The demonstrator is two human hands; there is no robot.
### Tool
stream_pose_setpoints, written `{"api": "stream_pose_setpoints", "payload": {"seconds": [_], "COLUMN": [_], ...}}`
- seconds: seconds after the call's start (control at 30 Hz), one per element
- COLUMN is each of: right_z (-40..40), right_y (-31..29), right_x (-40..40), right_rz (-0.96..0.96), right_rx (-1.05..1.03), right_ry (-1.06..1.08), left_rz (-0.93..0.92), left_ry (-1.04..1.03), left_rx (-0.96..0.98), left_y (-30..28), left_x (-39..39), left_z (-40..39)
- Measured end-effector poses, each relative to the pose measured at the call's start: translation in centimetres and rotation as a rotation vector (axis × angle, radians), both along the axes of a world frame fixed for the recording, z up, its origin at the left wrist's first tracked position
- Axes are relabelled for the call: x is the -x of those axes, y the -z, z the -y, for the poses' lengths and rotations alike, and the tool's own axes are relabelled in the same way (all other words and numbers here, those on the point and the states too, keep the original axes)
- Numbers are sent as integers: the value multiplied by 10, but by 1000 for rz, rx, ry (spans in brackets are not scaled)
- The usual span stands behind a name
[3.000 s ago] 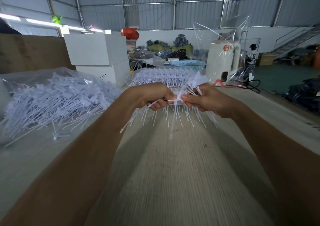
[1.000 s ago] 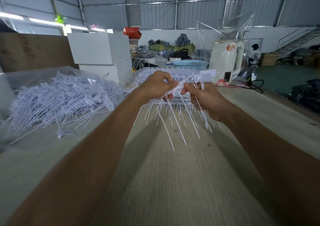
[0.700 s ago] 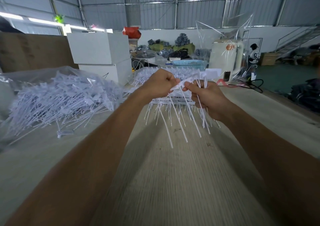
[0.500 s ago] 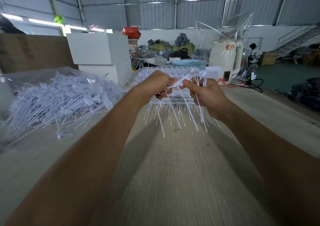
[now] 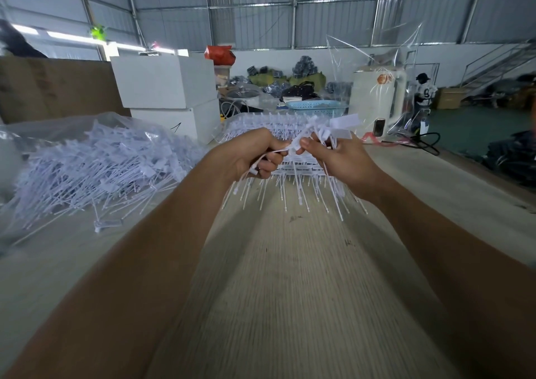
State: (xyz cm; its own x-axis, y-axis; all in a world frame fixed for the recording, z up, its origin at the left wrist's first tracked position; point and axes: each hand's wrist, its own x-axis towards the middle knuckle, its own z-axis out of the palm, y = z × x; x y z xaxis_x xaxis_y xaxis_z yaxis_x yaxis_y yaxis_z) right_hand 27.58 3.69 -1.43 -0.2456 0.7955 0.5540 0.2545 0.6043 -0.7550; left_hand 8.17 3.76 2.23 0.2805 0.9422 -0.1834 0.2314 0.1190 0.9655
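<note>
My right hand (image 5: 340,162) grips a bunch of white plastic tag ties (image 5: 327,130), flat heads up, thin tails hanging down past the wrist. My left hand (image 5: 255,156) is curled and pinches one white tie (image 5: 285,150) that runs across to the right fingertips. Both hands are held above the wooden table (image 5: 290,291), close together. Behind them lies a stack of tie strips (image 5: 261,123) still joined in rows. A big loose heap of separated ties (image 5: 95,164) lies on clear plastic at the left.
White boxes (image 5: 165,88) stand stacked behind the heap. A blue basket (image 5: 316,107), a white appliance (image 5: 377,100), a phone (image 5: 379,127) and a black cable (image 5: 426,142) sit at the table's far right. One stray tie (image 5: 107,223) lies by the heap.
Both hands have come down slightly with the bunch. My left hand now pinches a single tie between the two hands; the hanging tails have swung closer to the table.
</note>
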Motion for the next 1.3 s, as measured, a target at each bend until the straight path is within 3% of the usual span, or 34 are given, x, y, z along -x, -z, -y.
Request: {"api": "stream_pose_setpoints", "payload": {"seconds": [0.5,0.7,0.87,1.0,1.13,1.3], "right_z": [3,-1,-5,-7,-3,6], "right_y": [-6,3,2,-5,-7,-4], "right_x": [1,1,0,7,18,22], "right_rz": [111,102,96,142,435,603], "right_rx": [-215,-53,20,-55,-271,-402], "right_ry": [-23,31,175,284,402,490], "left_rz": [101,-259,-421,-467,-507,-746], "left_ry": [142,-105,-174,-198,-245,-241], "left_rx": [135,-274,-502,-551,-540,-583], "left_y": [4,-3,-2,-1,-3,-6], "left_x": [6,-6,-17,-20,-19,-17], "left_z": [1,-2,-4,-3,0,5]}}
